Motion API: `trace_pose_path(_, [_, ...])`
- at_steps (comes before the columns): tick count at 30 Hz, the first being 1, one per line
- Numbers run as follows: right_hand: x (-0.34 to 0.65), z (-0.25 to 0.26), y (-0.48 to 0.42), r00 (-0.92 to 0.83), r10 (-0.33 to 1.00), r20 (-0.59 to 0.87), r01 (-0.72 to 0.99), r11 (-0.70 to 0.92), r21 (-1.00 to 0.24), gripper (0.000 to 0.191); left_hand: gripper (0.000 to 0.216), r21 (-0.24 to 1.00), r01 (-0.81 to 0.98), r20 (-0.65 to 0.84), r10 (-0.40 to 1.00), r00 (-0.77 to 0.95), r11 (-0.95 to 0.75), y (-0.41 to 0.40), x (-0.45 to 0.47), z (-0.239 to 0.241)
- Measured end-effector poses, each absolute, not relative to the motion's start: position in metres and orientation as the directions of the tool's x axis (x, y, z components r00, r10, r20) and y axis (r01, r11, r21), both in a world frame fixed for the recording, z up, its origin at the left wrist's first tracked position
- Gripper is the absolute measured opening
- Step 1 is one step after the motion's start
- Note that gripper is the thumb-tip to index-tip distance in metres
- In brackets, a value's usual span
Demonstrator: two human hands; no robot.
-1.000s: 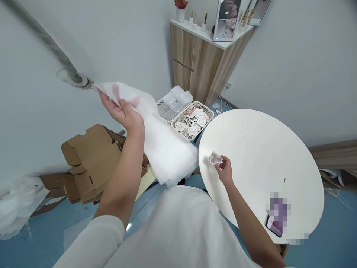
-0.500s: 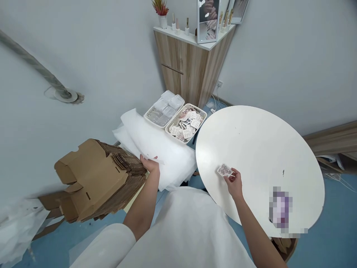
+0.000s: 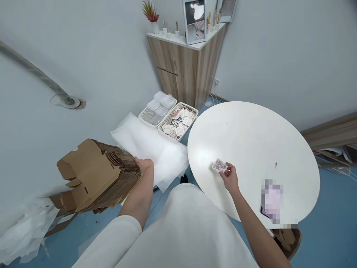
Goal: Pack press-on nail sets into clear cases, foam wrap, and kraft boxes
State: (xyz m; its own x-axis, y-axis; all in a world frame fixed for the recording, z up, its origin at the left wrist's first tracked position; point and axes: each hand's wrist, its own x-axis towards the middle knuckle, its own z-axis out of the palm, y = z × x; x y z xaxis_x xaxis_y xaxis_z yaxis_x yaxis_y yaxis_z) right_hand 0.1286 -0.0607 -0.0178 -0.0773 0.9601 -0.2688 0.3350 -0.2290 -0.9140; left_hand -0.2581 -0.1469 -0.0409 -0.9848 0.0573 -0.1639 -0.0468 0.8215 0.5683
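Observation:
In my right hand (image 3: 231, 178) is a small flat clear plastic box (image 3: 219, 165) with a mauve-and-white pattern inside. My fingers pinch its right end over the left part of the round white table (image 3: 256, 137). My left hand (image 3: 145, 164) is at the left edge of the white foam sheets (image 3: 152, 149), beside a stack of flat brown cardboard boxes (image 3: 95, 175). Its fingertips point toward the stack and are mostly hidden, so I cannot see whether they grip anything.
Past the sheets stand a basket of clear plastic boxes (image 3: 141, 116) and a basket of printed cards (image 3: 161, 128). A wood-patterned cabinet (image 3: 181, 61) fills the corner. A partly blurred phone (image 3: 263, 211) lies near the table's front edge. A plastic bag (image 3: 26, 232) hangs at left.
My left hand has moved from over the foam sheets to their edge by the cardboard stack. The top sheet's raised fold now lies flatter. My right hand still holds the small box.

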Motion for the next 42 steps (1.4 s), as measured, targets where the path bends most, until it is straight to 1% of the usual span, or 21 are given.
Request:
trace_pose_path(4, [0.141,-0.018,-0.063,-0.092,0.952,-0.290,0.211,-0.266,-0.941,0.060,0.073,0.563,-0.032,-0.170,0.077,-0.983,0.825,-0.149,-0.240,-0.038])
trace_pose_path(7, [0.149,-0.020,-0.064,-0.104,0.948,-0.302,0.129,-0.288,-0.949,0.060,0.082,0.525,0.068,-0.081,0.130,-0.988,0.849,-0.152,-0.219,-0.033])
trace_pose_path(9, [0.153,-0.021,-0.063,-0.126,0.940,-0.317,0.089,-0.307,-0.947,0.060,0.085,0.495,0.192,-0.007,0.225,-0.974,0.847,-0.150,-0.202,-0.027])
trace_pose_path(11, [0.154,-0.020,-0.063,-0.168,0.930,-0.326,0.052,-0.321,-0.946,0.059,0.086,0.515,0.354,0.021,0.402,-0.915,0.780,-0.144,-0.180,-0.018])
trace_pose_path(12, [0.153,-0.020,-0.063,-0.195,0.925,-0.325,0.033,-0.325,-0.945,0.059,0.085,0.551,0.458,0.016,0.540,-0.842,0.698,-0.139,-0.168,-0.012])
trace_pose_path(13, [0.151,-0.019,-0.063,-0.222,0.920,-0.322,0.014,-0.327,-0.945,0.059,0.084,0.602,0.541,-0.016,0.687,-0.727,0.586,-0.133,-0.155,-0.005])
trace_pose_path(14, [0.149,-0.018,-0.062,-0.248,0.916,-0.317,-0.005,-0.328,-0.945,0.060,0.083,0.659,0.585,-0.067,0.811,-0.581,0.473,-0.126,-0.141,0.003])
trace_pose_path(15, [0.147,-0.017,-0.062,-0.270,0.911,-0.311,-0.020,-0.328,-0.944,0.060,0.082,0.707,0.599,-0.130,0.901,-0.414,0.377,-0.118,-0.128,0.010])
trace_pose_path(16, [0.143,-0.016,-0.061,-0.287,0.908,-0.306,-0.028,-0.327,-0.945,0.060,0.082,0.742,0.602,-0.181,0.953,-0.245,0.295,-0.110,-0.115,0.017])
trace_pose_path(17, [0.140,-0.015,-0.060,-0.299,0.905,-0.302,-0.028,-0.324,-0.945,0.060,0.084,0.765,0.600,-0.207,0.972,-0.115,0.234,-0.103,-0.104,0.023])
trace_pose_path(19, [0.134,-0.014,-0.057,-0.314,0.901,-0.300,-0.005,-0.318,-0.948,0.059,0.090,0.789,0.594,-0.233,0.971,0.050,0.159,-0.090,-0.085,0.032])
trace_pose_path(20, [0.131,-0.014,-0.056,-0.321,0.898,-0.302,0.013,-0.314,-0.949,0.060,0.092,0.792,0.593,-0.253,0.962,0.106,0.143,-0.084,-0.078,0.034])
trace_pose_path(22, [0.125,-0.015,-0.052,-0.329,0.894,-0.305,0.045,-0.308,-0.950,0.060,0.089,0.790,0.598,-0.279,0.947,0.159,0.133,-0.076,-0.071,0.033])
trace_pose_path(26, [0.112,-0.019,-0.045,-0.337,0.892,-0.303,0.127,-0.276,-0.953,0.061,0.073,0.792,0.592,-0.305,0.936,0.175,0.148,-0.065,-0.078,0.019])
trace_pose_path(29, [0.097,-0.023,-0.035,-0.384,0.875,-0.296,0.207,-0.231,-0.951,0.068,0.069,0.773,0.604,-0.344,0.928,0.143,0.194,-0.056,-0.093,0.006])
trace_pose_path(31, [0.084,-0.026,-0.026,-0.413,0.865,-0.284,0.291,-0.170,-0.942,0.071,0.068,0.763,0.615,-0.345,0.930,0.128,0.199,-0.048,-0.106,-0.002])
trace_pose_path(34, [0.059,-0.033,-0.009,-0.421,0.866,-0.269,0.454,-0.056,-0.889,0.069,0.067,0.768,0.620,-0.290,0.950,0.118,0.158,-0.031,-0.127,-0.016])
trace_pose_path(36, [0.042,-0.037,0.006,-0.415,0.868,-0.272,0.534,-0.009,-0.845,0.067,0.066,0.768,0.625,-0.262,0.959,0.108,0.139,-0.017,-0.140,-0.025])
trace_pose_path(42, [0.002,-0.049,0.045,-0.366,0.889,-0.274,0.653,0.036,-0.756,0.066,0.065,0.735,0.665,-0.270,0.957,0.111,0.130,0.030,-0.167,-0.045])
